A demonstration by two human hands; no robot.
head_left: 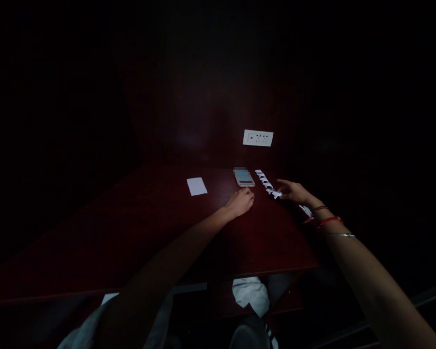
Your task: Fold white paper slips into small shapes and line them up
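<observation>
The scene is very dark. My left hand point(241, 201) rests on a dark red wooden table point(131, 232), its fingers curled, just below a phone point(244, 178) with a lit screen. Whether it holds anything is hidden. My right hand point(292, 191) lies with fingers stretched out, its fingertips touching the near end of a row of small white paper pieces point(267, 183) to the right of the phone. Another white scrap point(305, 210) shows by my right wrist, which wears red thread bands and a thin bangle.
A white square of paper point(196, 186) lies on the table left of the phone. A white socket plate point(257, 137) is on the dark wall behind. Below the table's front edge, white crumpled paper point(250, 293) lies on my lap.
</observation>
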